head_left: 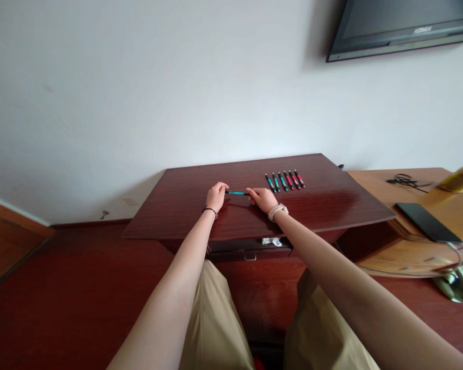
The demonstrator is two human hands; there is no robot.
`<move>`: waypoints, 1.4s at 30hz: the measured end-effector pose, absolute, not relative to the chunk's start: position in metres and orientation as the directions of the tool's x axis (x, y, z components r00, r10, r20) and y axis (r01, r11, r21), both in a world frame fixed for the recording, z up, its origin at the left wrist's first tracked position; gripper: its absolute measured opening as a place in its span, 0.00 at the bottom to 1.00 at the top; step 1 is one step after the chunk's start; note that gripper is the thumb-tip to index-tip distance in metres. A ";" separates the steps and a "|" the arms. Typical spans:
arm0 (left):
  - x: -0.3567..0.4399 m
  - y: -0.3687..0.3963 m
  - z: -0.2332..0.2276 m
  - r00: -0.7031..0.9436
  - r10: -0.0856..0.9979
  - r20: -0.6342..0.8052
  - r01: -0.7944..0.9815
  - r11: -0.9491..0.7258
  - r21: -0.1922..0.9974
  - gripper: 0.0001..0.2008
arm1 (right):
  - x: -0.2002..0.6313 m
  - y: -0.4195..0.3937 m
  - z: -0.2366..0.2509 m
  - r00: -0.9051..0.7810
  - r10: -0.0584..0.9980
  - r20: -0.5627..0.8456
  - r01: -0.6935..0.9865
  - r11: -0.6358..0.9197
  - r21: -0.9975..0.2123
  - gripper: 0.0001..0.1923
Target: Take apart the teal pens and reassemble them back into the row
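teal pen [237, 193] | level above desk [185, 205] | left hand [216, 196], right hand [263, 198] each grip one end | arms outstretched

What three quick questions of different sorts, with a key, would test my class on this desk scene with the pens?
1. True or false: both hands hold one pen.
2. How many pens lie in the row on the desk? A four, B six, C nine.
3. Which wrist wears the watch?

Key
1. True: the left hand and right hand grip opposite ends of the teal pen.
2. B: the row of pens on the dark desk appears to hold three teal and three red.
3. The right; the watch is pale.
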State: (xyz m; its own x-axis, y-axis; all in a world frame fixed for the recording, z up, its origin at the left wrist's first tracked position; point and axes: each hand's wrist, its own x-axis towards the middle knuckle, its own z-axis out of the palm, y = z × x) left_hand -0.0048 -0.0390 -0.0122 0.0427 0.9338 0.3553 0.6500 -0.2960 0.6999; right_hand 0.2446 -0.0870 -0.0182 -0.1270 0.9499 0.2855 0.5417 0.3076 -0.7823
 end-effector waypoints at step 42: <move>-0.004 -0.049 -0.010 0.095 0.909 0.407 0.582 -0.382 0.718 0.10 | 0.245 -0.087 -0.018 -0.083 0.919 0.384 0.409 0.383 -0.828 0.23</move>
State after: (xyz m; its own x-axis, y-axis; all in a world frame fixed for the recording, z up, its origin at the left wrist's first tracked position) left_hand -0.0037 -0.0487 -0.0100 0.0950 0.9086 0.4068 0.5821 -0.3822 0.7177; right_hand 0.2450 -0.0868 -0.0180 -0.0831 0.9194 0.3844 0.4091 0.3832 -0.8281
